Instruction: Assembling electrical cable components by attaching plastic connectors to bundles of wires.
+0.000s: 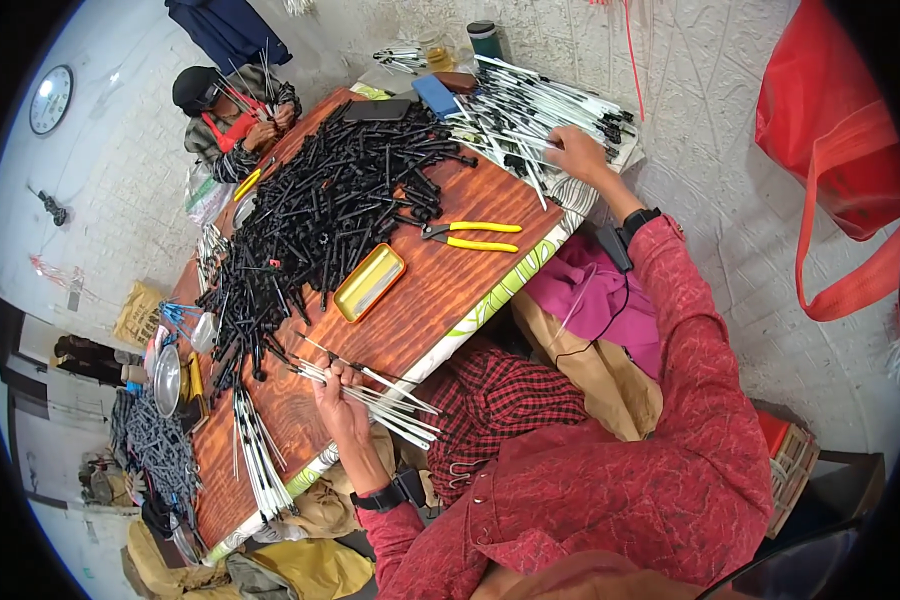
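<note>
My left hand [340, 402] is closed around a loose bundle of thin white rods [402, 418] with black ends, held over the table's near edge. Out at the far right, my right hand [578, 155] reaches to a heap of similar white rods with black fittings [530, 100]; its fingers are bent together at the heap's edge and seem to pinch a rod. A big pile of short black plastic parts [320, 190] covers the table's middle. Yellow-handled pliers [482, 236] and a yellow rectangular tin [370, 283] lie between the pile and me.
Another bunch of white rods [260, 470] hangs over the wooden table's [450, 290] near left edge. Across the table a person [235, 120] holds rods. A blue box [436, 97] and a dark green cup [484, 40] stand at the back. A red bag [835, 140] hangs on the right wall.
</note>
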The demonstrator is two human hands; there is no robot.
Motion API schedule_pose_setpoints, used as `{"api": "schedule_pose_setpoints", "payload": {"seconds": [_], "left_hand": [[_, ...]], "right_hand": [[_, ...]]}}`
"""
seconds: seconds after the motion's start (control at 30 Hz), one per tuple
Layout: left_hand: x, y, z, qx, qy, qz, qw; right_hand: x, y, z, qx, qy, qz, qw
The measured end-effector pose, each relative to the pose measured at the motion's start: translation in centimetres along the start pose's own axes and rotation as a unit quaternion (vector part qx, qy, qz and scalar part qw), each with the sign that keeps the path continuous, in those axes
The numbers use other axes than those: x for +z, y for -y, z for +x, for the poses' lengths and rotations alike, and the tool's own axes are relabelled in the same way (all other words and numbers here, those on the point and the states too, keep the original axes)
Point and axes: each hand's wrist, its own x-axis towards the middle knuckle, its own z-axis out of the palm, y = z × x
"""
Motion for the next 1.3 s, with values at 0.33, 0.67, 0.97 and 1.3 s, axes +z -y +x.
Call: {"api": "schedule_pose_setpoints", "payload": {"seconds": [0.33, 0.67, 0.97, 1.3], "left_hand": [[0.3, 0.3, -0.2, -0.005, -0.028, 0.003, 1.000], [4.7, 3.0, 0.9, -0.018, -0.032, -0.044, 0.998], [5.6, 2.6, 0.6, 0.019, -0.089, -0.091, 0.992], [5.5, 2.5, -0.3, 0.014, 0.004, -0.157, 0.987]], "right_hand": [[-0.1, 7.8, -5.5, -0.019, 0.156, 0.393, 0.906], [4.6, 19.5, -16.1, -0.045, 0.224, 0.448, 0.864], [5.3, 23.9, -21.9, -0.122, 0.118, 0.333, 0.927], [4.3, 24.3, -23.3, 0.031, 0.389, 0.524, 0.757]]}}
